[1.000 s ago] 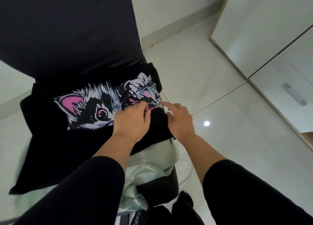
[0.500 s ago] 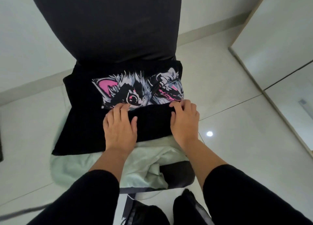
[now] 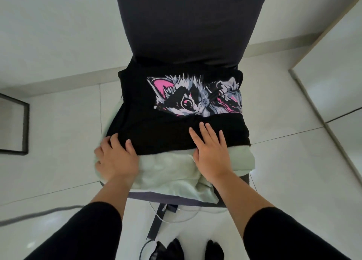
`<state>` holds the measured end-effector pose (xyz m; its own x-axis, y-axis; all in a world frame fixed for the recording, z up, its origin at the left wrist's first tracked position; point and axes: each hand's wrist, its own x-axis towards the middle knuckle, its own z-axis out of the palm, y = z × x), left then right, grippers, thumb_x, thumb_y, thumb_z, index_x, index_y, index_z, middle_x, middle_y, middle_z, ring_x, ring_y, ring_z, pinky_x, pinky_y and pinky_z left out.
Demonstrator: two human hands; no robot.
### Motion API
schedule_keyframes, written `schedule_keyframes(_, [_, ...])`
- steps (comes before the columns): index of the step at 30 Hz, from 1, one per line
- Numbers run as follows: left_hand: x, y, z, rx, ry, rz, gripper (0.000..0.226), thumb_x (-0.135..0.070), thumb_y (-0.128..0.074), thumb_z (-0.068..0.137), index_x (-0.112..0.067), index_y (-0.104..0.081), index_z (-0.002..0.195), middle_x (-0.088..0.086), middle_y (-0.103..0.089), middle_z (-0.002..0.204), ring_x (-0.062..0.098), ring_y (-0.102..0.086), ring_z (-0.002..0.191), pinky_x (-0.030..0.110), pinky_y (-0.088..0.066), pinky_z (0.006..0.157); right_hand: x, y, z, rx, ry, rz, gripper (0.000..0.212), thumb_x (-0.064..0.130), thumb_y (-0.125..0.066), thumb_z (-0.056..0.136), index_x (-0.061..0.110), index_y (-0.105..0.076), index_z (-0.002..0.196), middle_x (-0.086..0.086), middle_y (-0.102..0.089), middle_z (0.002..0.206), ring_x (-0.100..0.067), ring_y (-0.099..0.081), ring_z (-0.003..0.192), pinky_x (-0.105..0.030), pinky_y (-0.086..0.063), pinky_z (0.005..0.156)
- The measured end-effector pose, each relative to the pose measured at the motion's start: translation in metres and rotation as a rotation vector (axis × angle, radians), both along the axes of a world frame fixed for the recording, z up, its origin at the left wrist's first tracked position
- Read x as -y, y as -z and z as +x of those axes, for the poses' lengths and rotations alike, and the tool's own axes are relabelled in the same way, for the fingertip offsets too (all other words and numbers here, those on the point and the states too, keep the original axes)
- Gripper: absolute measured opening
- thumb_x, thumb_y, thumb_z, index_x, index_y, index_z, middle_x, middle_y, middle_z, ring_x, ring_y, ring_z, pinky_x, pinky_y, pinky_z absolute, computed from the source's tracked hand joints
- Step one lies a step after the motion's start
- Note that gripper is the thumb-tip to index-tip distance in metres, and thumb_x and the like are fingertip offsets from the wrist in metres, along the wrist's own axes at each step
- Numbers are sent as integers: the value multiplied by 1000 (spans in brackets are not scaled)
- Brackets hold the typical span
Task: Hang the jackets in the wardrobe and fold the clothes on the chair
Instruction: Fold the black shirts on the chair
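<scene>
Black shirt (image 3: pixel 162 130), two hands: left hand (image 3: pixel 115 158), right hand (image 3: pixel 210 152)

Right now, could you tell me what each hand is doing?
Left hand: grips the near left edge of the black T-shirt.
Right hand: open, pressing flat on it.

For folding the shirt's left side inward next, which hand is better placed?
Probably the left hand: it grips the black printed shirt at its left corner, thumb on top. The right hand lies flat, pinning the fold.
</scene>
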<state>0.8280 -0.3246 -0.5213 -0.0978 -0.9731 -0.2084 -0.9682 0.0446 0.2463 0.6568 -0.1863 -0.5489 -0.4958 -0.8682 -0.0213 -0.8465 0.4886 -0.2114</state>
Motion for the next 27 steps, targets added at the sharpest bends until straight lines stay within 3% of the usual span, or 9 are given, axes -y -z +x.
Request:
schedule_keyframes(4, [21, 3, 6, -86, -266, 57, 63, -49, -42, 94, -6, -32, 139, 17, -39, 138, 40, -37, 124, 52, -37, 94, 12, 3, 10, -54, 1, -30, 84, 12, -63, 81, 33, -18, 149, -13, -29, 153, -29, -24, 143, -58, -23, 111])
schedule_keyframes(8, [27, -4, 7, -271, -247, 54, 52, -47, -53, 89, -10, -49, 125, 10, -59, 118, 32, -57, 105, 42, -46, 86, 20, -5, 18, 11, -17, 69, 72, 34, -48, 90, 42, -6, 148, -9, -11, 159, -35, -9, 146, -68, -15, 109])
schedule_keyframes(11, [16, -11, -5, -395, -205, 71, 32, -34, -55, 92, -5, -59, 107, 12, -64, 102, 23, -54, 82, 30, -38, 70, 29, -10, 20, 39, 34, 140, 71, 41, -42, 94, 44, 5, 147, -6, 0, 160, -35, 0, 146, -67, -11, 110])
schedule_keyframes(14, [13, -18, -3, -444, -290, -14, 27, -25, -50, 96, -1, -59, 102, 18, -63, 102, 29, -54, 86, 30, -35, 73, 34, -13, 17, 3, 33, 163, 86, 16, -49, 94, 43, 15, 145, -5, 3, 160, -33, -1, 147, -66, -15, 111])
schedule_keyframes(17, [14, -21, 13, -459, -397, -46, 24, -22, -47, 97, 0, -56, 99, 19, -60, 103, 24, -48, 82, 31, -35, 71, 29, -19, 8, -37, 98, 191, 103, -3, -55, 84, 40, 15, 146, -4, 5, 160, -29, 0, 147, -62, -19, 112])
schedule_keyframes(23, [0, -14, 31, -391, -404, -24, 26, -21, -45, 98, 2, -54, 106, 21, -56, 110, 37, -55, 98, 35, -36, 74, -19, -23, -23, 31, 462, 239, 79, 8, -44, 94, 27, 7, 151, -3, -1, 160, -24, -5, 147, -56, -19, 114])
schedule_keyframes(27, [-12, -11, 38, -350, -383, -2, 26, -20, -45, 98, 2, -53, 107, 21, -54, 112, 39, -55, 97, 41, -41, 76, -51, -31, -26, -111, 329, 405, 71, 9, -32, 95, 22, 10, 151, -1, -1, 161, -21, -6, 148, -51, -8, 118])
